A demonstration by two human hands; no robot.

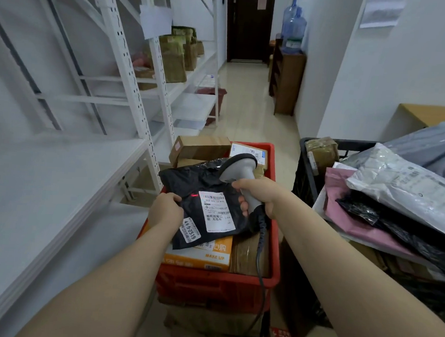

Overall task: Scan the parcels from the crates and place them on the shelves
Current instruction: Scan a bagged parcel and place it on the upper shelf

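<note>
My left hand (166,209) grips the left edge of a black plastic parcel (192,186) with white labels, held above the red crate (273,256). My right hand (260,194) grips a grey corded barcode scanner (238,169), its head tilted down over the parcel. A red scan line glows on the parcel just left of the main label (217,211). The crate holds cardboard boxes and an orange-and-white box (204,256). White metal shelves (65,183) run along my left, the nearest board bare.
A black crate (304,171) on my right is piled with grey, pink and black mailer bags (399,186). Brown parcels (175,57) stand on the far shelves. A wooden cabinet (288,80) with water bottles stands in the corridor, which ends at a dark door (248,22).
</note>
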